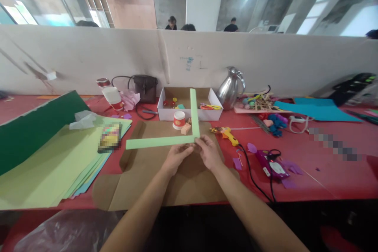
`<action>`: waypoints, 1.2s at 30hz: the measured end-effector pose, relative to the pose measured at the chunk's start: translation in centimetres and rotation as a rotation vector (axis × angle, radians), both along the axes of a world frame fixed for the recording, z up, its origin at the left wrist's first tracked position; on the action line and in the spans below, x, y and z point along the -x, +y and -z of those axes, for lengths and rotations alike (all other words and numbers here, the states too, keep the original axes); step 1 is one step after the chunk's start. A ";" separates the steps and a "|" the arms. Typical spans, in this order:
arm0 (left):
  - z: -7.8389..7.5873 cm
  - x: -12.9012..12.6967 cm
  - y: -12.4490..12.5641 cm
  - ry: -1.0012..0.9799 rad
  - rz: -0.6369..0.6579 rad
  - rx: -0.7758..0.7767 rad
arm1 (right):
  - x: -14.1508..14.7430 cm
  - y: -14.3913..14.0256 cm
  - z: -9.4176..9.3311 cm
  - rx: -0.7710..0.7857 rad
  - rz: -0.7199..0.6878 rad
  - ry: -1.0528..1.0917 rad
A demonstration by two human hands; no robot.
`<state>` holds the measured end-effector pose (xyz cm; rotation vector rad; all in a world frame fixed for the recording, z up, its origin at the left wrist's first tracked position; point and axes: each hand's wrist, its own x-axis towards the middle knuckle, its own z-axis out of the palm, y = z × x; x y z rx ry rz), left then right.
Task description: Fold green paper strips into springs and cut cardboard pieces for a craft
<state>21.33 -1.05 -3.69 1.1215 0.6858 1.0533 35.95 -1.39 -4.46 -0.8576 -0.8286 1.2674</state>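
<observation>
Two light green paper strips (pixel 159 141) meet in an L shape over a flattened brown cardboard sheet (pixel 189 181). One strip runs left along the table, the other (pixel 194 112) runs away from me toward a white box. My left hand (pixel 177 156) and my right hand (pixel 206 150) both pinch the corner where the strips join, fingertips touching each other.
A white cardboard box (pixel 189 115) with small items stands behind, a red-and-white paper cup (pixel 178 120) before it. A stack of coloured paper sheets (pixel 56 161) lies left. At right are a yellow glue gun (pixel 226 134), its black cable (pixel 254 173), a steel jug (pixel 232 88) and craft bits.
</observation>
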 end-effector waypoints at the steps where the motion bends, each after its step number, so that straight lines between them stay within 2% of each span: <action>1: 0.4 -0.2 0.2 0.008 -0.095 0.002 | 0.3 -0.2 0.0 0.001 -0.033 -0.020; 3: 0.9 -0.4 0.4 -0.007 -0.196 0.042 | 0.7 -0.6 0.0 0.000 -0.079 -0.068; 9: 0.7 0.2 0.5 -0.010 -0.218 0.050 | 0.3 -0.9 0.4 0.003 -0.056 -0.238; 16: 0.9 0.0 0.4 0.025 -0.333 0.008 | 0.4 -1.1 0.5 -0.022 -0.121 -0.299; 28: 1.1 -0.1 0.0 0.034 -0.347 0.026 | 0.4 -0.9 0.5 -0.008 -0.151 -0.283; 36: 1.4 0.3 0.4 0.025 -0.322 0.071 | 0.3 -0.8 0.5 -0.016 -0.109 -0.305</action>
